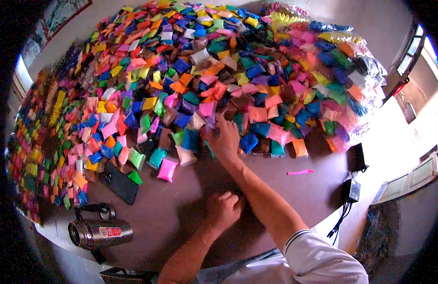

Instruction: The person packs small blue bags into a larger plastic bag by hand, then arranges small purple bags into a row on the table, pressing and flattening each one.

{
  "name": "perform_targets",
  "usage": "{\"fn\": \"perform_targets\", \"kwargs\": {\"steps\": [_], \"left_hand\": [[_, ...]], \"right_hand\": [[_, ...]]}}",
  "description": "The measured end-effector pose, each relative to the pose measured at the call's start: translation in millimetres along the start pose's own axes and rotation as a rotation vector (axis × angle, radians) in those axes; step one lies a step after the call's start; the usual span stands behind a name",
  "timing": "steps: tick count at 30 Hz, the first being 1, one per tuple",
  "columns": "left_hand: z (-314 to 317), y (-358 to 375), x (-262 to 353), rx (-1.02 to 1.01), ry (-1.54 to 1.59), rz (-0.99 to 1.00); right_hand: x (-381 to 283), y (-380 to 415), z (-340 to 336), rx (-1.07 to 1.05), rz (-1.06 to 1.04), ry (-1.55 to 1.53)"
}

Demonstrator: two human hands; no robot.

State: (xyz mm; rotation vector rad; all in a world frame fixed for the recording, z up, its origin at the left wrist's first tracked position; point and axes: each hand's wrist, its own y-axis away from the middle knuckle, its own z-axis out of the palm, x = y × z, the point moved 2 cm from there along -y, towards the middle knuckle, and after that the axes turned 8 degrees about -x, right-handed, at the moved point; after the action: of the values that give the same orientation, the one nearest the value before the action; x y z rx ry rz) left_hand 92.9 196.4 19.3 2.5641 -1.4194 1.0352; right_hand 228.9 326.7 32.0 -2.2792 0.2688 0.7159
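Note:
A big heap of small, clear plastic packets with brightly coloured filling [200, 56] covers the far part of the table. My right hand [223, 137] reaches into the near side of this heap with its fingers bent. Next to its fingertips are a pink packet [207, 110] and a purplish clear one [210, 122]; whatever the fingers pinch is partly hidden. Closer to me, my left hand [225, 209] is curled closed above the bare brown tabletop, and nothing shows in it. A bright pink packet [167, 169] lies at the heap's front edge.
A dark phone [121, 183] lies left, among packets. Nearer the table edge, a steel flask [101, 233] rests on its side. A thin pink stick [300, 172] lies to the right, with a power adapter [353, 190] and black cables [340, 222] by the right edge.

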Motion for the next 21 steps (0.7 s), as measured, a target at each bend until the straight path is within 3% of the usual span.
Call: {"fn": "perform_targets", "kwargs": {"steps": [2,7,15,19,21], "left_hand": [[-1.2,-0.8,0.4,-0.008,0.016,-0.011],[4.9,0.9,-1.9,-0.026,0.075,-0.034],[0.6,-0.8,3.7,-0.048,0.115,-0.064],[5.8,3.6,-1.2,-0.031,0.081,-0.046],[4.3,4.7,-0.8,-0.058,0.077,-0.047]], "right_hand": [[1.4,-0.1,-0.4,0.025,0.048,-0.075],[3.7,0.6,1.3,0.013,-0.093,0.019],[-11.2,-2.6,2.6,-0.118,0.011,0.094],[-13.8,1.2,6.7,-0.071,-0.088,0.001],[-11.7,3.4,9.1,0.053,-0.183,-0.022]]}}
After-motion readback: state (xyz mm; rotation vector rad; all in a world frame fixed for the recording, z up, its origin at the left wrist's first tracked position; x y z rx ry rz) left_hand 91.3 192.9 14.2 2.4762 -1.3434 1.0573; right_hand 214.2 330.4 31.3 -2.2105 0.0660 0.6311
